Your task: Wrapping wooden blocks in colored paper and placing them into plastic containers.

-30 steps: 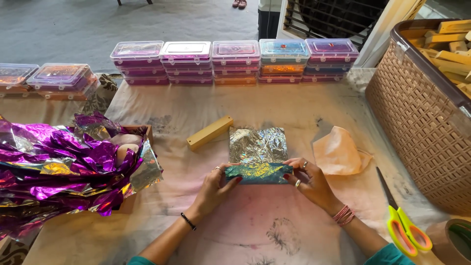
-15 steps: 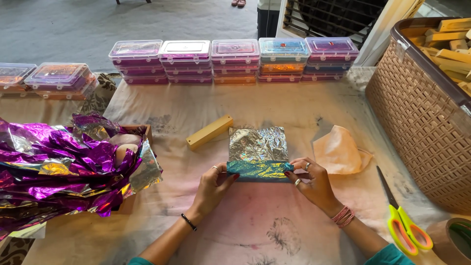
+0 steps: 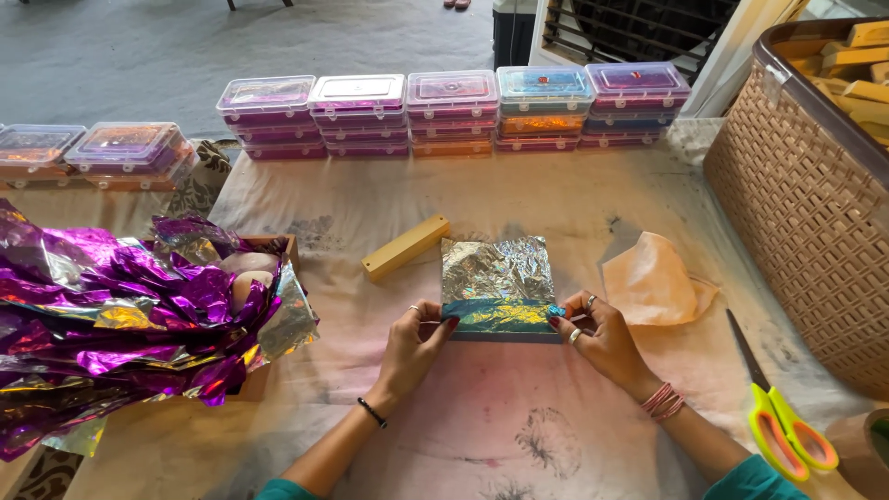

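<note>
Scissors (image 3: 782, 421), green-and-yellow handles, blades shut, lying at the near right on the stained table cloth (image 3: 482, 417); a brown tape roll (image 3: 866, 454) just beside them at the frame edge.

Left hand (image 3: 415, 344), ringed, black band at the wrist: fingertips pinched on the left end of the foil-wrapped block (image 3: 500, 318).

Right hand (image 3: 600, 333), ringed, pink bangles at the wrist: fingertips pinched on the right end of the same block.

Foil-wrapped block, teal-gold iridescent, lying flat at table centre between both hands, on the near edge of a crinkled silver foil sheet (image 3: 496, 269) that spreads away from it.

Purple foil heap (image 3: 120, 315), left, spilling over a wooden tray (image 3: 278, 248).

Peach cloth (image 3: 653, 282), right of the sheet, apart from it.

Bare wooden block (image 3: 406, 247), yellowish, just beyond the sheet's left corner.

Woven plastic basket (image 3: 806, 204), far right, holding wooden blocks.

Clear lidded plastic boxes (image 3: 454, 111), stacked in a row along the far table edge.
</note>
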